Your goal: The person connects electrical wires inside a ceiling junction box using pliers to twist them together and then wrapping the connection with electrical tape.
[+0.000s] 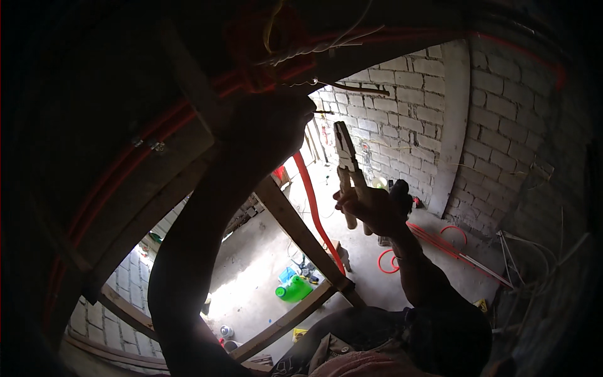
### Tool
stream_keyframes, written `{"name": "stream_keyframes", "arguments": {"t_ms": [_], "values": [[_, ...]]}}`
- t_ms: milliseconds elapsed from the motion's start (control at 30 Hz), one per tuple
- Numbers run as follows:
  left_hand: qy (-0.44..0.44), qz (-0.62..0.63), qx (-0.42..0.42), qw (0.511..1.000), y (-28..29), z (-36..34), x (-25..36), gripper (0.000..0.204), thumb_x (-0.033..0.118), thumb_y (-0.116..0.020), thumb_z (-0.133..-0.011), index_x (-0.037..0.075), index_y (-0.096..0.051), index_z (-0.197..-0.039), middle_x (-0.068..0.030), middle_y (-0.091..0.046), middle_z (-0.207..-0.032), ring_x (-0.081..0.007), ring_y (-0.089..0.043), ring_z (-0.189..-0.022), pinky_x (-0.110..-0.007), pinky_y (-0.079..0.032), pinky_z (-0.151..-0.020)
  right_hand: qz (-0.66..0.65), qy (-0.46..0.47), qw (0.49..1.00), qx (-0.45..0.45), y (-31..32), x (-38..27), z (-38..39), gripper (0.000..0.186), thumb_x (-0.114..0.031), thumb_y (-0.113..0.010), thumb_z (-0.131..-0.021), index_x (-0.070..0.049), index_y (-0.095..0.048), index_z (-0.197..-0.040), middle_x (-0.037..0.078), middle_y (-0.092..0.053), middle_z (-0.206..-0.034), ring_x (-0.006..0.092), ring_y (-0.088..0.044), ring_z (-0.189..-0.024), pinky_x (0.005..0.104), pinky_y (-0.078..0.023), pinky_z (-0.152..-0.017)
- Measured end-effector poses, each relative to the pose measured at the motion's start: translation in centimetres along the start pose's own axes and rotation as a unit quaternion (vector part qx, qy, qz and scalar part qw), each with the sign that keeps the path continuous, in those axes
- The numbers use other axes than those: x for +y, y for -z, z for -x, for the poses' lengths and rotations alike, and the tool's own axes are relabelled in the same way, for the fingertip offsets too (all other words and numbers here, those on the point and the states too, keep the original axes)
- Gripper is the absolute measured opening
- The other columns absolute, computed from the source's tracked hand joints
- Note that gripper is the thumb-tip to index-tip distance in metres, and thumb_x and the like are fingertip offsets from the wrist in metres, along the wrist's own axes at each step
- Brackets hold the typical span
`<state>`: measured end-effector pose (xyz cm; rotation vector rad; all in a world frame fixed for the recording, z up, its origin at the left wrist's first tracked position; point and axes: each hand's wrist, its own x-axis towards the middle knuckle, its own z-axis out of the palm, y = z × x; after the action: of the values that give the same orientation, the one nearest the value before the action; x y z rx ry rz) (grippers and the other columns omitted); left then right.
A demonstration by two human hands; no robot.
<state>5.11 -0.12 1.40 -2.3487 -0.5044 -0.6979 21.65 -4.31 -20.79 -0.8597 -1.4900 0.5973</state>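
Note:
My left hand is raised in deep shadow under an orange electrical box. Its fingers are closed on a thin dark wire, whose short end sticks out to the right. Lower and to the right, my right hand grips a pair of pliers by the light handles. The jaws point up, just below and right of that wire end, apart from it. Another wire juts to the right above my left fingers. Twisted pale wires hang out by the box.
Orange conduit curves along the dark ceiling; an orange tube hangs down. Wooden beams cross below me. Far below, the floor holds a green jug, loose orange tubing and rods. Block walls stand behind.

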Motion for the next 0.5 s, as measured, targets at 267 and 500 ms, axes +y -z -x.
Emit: {"name": "stream_keyframes", "arguments": {"t_ms": [267, 500], "values": [[-0.024, 0.000, -0.030, 0.999, -0.6, -0.4, -0.6, 0.010, 0.019, -0.060, -0.080, 0.011, -0.065, -0.082, -0.0095, -0.063, -0.071, -0.0266, -0.062, -0.064, -0.037, -0.049, -0.061, -0.004, 0.007, 0.996, -0.092, -1.6, 0.5, -2.4, 0.039, -0.018, -0.056, -0.085, -0.012, -0.051, -0.122, 0.005, -0.058, -0.075, 0.0115, -0.058, -0.067, 0.0261, -0.049, -0.057], [0.001, -0.024, -0.032, 0.999, 0.1, 0.4, -0.9, 0.011, 0.019, -0.059, -0.081, 0.009, -0.064, -0.079, -0.0101, -0.063, -0.070, -0.0262, -0.063, -0.064, -0.037, -0.049, -0.060, -0.005, -0.032, 0.988, -0.149, -3.4, -3.9, -3.5, 0.041, -0.020, -0.054, -0.087, -0.011, -0.048, -0.125, 0.001, -0.056, -0.069, 0.0060, -0.048, -0.050, 0.0227, -0.042, -0.049]]}}
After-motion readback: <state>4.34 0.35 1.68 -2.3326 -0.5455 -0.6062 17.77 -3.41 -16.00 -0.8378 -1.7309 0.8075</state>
